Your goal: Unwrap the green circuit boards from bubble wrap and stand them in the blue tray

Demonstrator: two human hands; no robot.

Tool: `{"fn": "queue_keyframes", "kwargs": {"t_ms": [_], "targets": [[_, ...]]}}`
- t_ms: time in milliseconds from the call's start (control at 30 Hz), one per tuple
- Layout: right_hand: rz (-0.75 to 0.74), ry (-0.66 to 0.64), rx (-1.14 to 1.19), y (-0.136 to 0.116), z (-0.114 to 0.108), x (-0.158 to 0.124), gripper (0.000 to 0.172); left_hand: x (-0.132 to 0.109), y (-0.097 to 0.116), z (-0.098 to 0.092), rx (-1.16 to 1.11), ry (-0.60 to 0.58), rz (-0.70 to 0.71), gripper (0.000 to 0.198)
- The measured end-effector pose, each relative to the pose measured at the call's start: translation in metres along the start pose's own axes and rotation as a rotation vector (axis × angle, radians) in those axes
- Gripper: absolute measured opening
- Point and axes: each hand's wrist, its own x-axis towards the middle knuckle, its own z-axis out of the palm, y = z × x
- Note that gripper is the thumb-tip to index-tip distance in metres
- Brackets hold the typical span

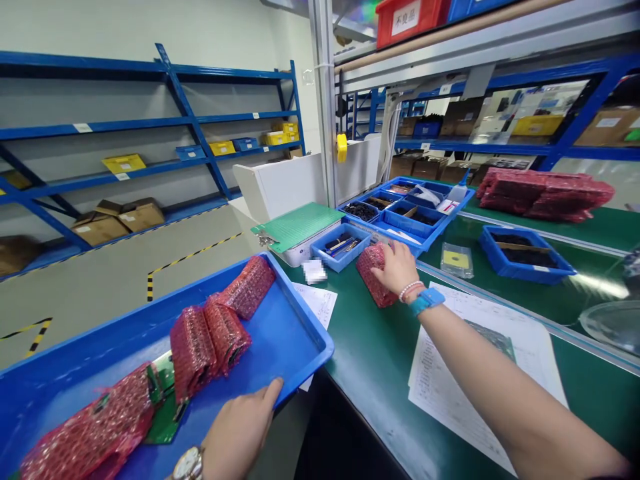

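Your left hand (240, 433) is clamped on the rim of a blue plastic tray (283, 340) – four red bubble-wrap packs (225, 333) in it, as far as I can count, one with a green circuit board (163, 427) poking out. Your right hand (397, 270), fingers curled, grips a fifth pack (373, 280) on the green surface (370, 393).

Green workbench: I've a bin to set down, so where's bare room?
Bare green bench lies between the blue tray's corner and paper sheets. Crowded: the far end, with blue parts bins and the bubble-wrap pouch under the right hand.
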Motion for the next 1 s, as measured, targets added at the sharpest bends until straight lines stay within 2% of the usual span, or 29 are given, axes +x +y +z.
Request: {"fn": "queue_keyframes", "kwargs": {"t_ms": [67,133,233,300,400,500,633,733,800,867,933,1000], "targets": [[-0.104,-0.068,0.020,-0.025,0.018,-0.008,0.053,-0.002,-0.002,-0.003,0.002,0.013,0.004,0.047],[-0.153,-0.208,0.038,-0.046,0.044,-0.014,0.048,-0.005,-0.005,-0.004,0.017,0.030,-0.004,0.047],[-0.075,-0.323,0.028,-0.067,0.082,-0.016,0.048,-0.008,-0.012,-0.005,0.026,0.048,-0.022,0.046],[0.010,-0.357,0.024,-0.074,0.099,-0.014,0.040,-0.010,-0.016,-0.005,0.016,0.054,-0.017,0.043],[0.099,-0.458,0.087,-0.082,0.106,-0.012,0.024,-0.013,-0.022,-0.009,0.005,0.077,-0.003,0.040],[0.146,-0.578,0.241,-0.083,0.100,-0.019,0.018,-0.017,-0.029,-0.016,-0.002,0.122,0.007,0.038],[0.204,-0.661,0.469,-0.073,0.084,-0.041,0.012,-0.022,-0.037,-0.028,-0.032,0.172,0.059,0.035],[0.238,-0.660,0.575,-0.055,0.058,-0.061,0.008,-0.025,-0.037,-0.034,-0.042,0.182,0.062,0.034],[0.236,-0.640,0.603,-0.036,0.029,-0.072,0.013,-0.025,-0.035,-0.033,-0.028,0.170,0.051,0.035],[0.209,-0.575,0.602,-0.010,-0.009,-0.080,0.013,-0.025,-0.032,-0.028,-0.001,0.151,0.033,0.037],[0.172,-0.444,0.585,0.020,-0.052,-0.084,0.009,-0.022,-0.028,-0.019,0.019,0.128,0.017,0.038],[0.122,-0.223,0.510,0.051,-0.092,-0.088,0.006,-0.019,-0.024,-0.005,0.029,0.105,0.015,0.040]]}}
